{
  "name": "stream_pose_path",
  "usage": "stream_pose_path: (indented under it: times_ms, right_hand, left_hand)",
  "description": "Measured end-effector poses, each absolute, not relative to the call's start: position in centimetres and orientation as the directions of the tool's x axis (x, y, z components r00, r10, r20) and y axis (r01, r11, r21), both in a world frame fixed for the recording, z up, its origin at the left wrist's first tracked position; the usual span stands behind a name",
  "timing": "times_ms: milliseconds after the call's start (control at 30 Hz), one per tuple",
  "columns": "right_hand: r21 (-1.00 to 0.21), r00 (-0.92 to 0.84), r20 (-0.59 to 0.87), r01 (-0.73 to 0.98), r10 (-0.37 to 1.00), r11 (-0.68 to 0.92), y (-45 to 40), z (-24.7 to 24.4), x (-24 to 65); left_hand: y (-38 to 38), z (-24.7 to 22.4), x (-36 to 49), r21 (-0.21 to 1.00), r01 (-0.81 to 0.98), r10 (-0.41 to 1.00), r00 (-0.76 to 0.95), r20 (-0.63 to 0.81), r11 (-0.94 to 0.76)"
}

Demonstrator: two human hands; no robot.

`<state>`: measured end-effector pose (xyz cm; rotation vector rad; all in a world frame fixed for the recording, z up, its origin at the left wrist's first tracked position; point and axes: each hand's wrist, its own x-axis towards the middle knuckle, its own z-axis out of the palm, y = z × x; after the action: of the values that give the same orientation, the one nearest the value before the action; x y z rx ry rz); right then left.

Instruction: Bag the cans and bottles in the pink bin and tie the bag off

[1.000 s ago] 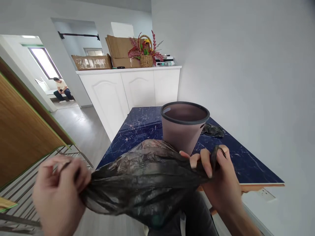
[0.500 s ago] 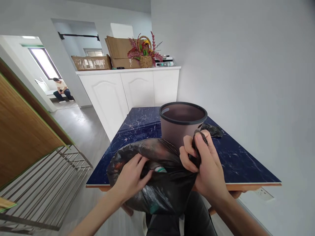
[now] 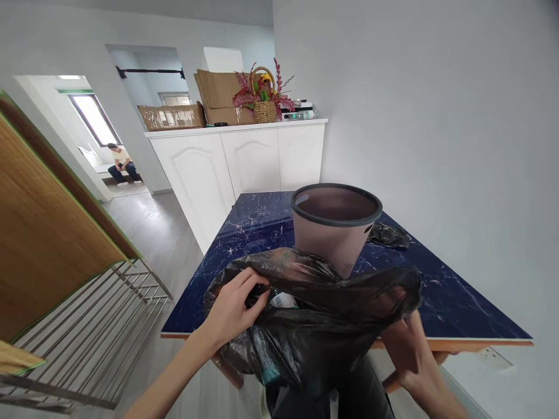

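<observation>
A crumpled black plastic bag (image 3: pixel 314 343) with items inside hangs over the near table edge. Through its partly spread mouth shows a white-and-green item (image 3: pixel 283 299), whose kind I cannot make out. On the bag's left rim, my left hand (image 3: pixel 238 299) is closed, with thumb and fingers pinching the plastic. At the right end, my right hand (image 3: pixel 408 349) reaches up against the bag; thin plastic covers its fingers, so their grip is hidden. Just behind the bag stands a brownish-pink trash bin (image 3: pixel 329 241) with a dark rim, upright.
The blue marbled table (image 3: pixel 262 224) also bears another black plastic bundle (image 3: pixel 388 235) right of the bin. Left is a metal rack (image 3: pixel 100 326). White cabinets (image 3: pixel 253 157) behind carry cardboard boxes (image 3: pixel 227 96) and a flower basket (image 3: pixel 265 110). A person (image 3: pixel 122 163) sits in the far room.
My right hand has released its bunched grip and moved right and down, under the plastic. The bag's right side is now spread wide. My left hand keeps its hold.
</observation>
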<state>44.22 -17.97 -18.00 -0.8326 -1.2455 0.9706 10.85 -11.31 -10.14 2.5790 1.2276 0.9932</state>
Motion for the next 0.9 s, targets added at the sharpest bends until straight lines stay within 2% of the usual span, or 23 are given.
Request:
stream_pose_path:
  times_ms: [100,167,300,367,467,567,633,733,833,900]
  right_hand:
    - [-0.918,-0.097,0.384,-0.149,0.918,0.368,-16.6,-17.9,43.7]
    - [-0.921,-0.199,0.388,-0.127,0.9,0.369,-15.4,-15.5,42.4]
    - [-0.866,-0.245,0.497,-0.075,0.833,0.495,-14.0,-9.3,39.7]
    - [-0.861,-0.278,0.508,-0.184,0.816,0.474,-14.0,-7.4,38.6]
    - [-0.836,-0.358,0.474,-0.469,0.804,0.284,-14.2,-6.3,37.0]
    - [-0.786,-0.426,0.453,-0.605,0.783,0.125,-14.2,-5.7,35.3]
    - [-0.822,-0.494,0.439,-0.558,0.751,0.114,-14.2,-4.7,34.3]
    - [-0.88,-0.583,0.463,-0.39,0.667,0.27,-14.1,-2.8,32.8]
    - [-0.835,-0.626,0.534,-0.285,0.569,0.47,-13.8,-1.8,31.0]
    - [-0.828,-0.627,0.534,-0.252,0.567,0.502,-13.6,-2.1,30.0]
  left_hand:
    - [-11.2,-9.8,11.0,0.382,0.637,0.729,0.466,0.501,-0.67]
    - [-11.3,-9.3,11.2,0.414,0.61,0.73,0.477,0.49,-0.676]
    - [-12.4,-7.6,10.6,0.553,0.494,0.742,0.452,0.496,-0.671]
    - [-13.3,-6.3,10.0,0.66,0.386,0.764,0.365,0.533,-0.645]
    - [-14.7,-3.7,9.4,0.8,0.173,0.817,0.167,0.552,-0.575]
    - [-15.6,-0.7,9.8,0.856,0.042,0.857,0.034,0.515,-0.516]
    - [-15.9,0.8,10.2,0.858,0.037,0.859,0.03,0.512,-0.512]
    - [-16.2,2.0,10.7,0.838,0.087,0.839,0.143,0.525,-0.539]
    - [-16.6,2.1,11.1,0.823,0.156,0.827,0.257,0.5,-0.546]
    - [-16.7,1.8,11.1,0.816,0.16,0.817,0.285,0.501,-0.556]
